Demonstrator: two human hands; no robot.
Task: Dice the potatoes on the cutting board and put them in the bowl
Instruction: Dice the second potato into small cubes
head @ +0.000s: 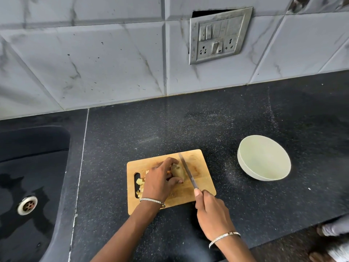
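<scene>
A wooden cutting board (200,167) lies on the black counter. My left hand (160,180) grips a brown-skinned potato (177,172) in the middle of the board, fingers curled over its top. My right hand (211,210) grips the handle of a knife (186,170), with the forefinger along its spine. The blade stands against the potato's right end. Several pale diced potato pieces (139,183) lie at the board's left edge, partly hidden by my left hand. A pale green bowl (264,157) sits empty to the right of the board.
A black sink (28,176) with a metal drain (27,205) lies to the left. The tiled wall behind carries a switch panel (219,35). The counter's front edge runs at the lower right, with feet on the floor below it.
</scene>
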